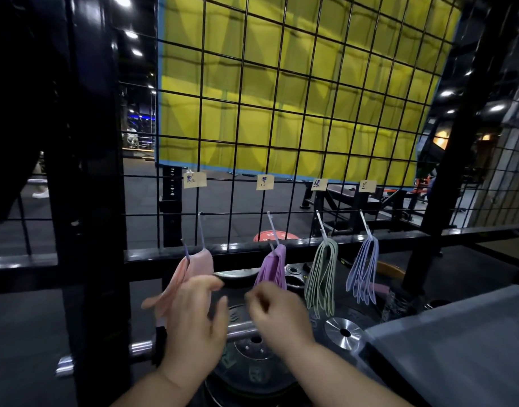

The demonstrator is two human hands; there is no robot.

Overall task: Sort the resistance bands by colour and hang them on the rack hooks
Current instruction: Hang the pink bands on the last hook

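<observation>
Four hooks hang on a black wire grid rack [281, 142], each under a paper label. Pink bands [201, 264] hang from the leftmost hook [200, 230], purple bands [274, 267] from the second, green bands [322, 274] from the third and blue bands [364, 268] from the fourth. My left hand [193, 321] is raised in front of the pink bands with its fingers spread, and its fingertips touch them. My right hand [277, 312] is just below the purple bands, blurred, its fingers loosely curled with nothing seen in them.
Behind the grid hangs a yellow mat [296, 83]. Below the hooks lie black weight plates [252, 374] and a steel bar [240, 330]. A grey bin [458, 342] stands at the lower right. A thick black rack post [87, 201] rises on the left.
</observation>
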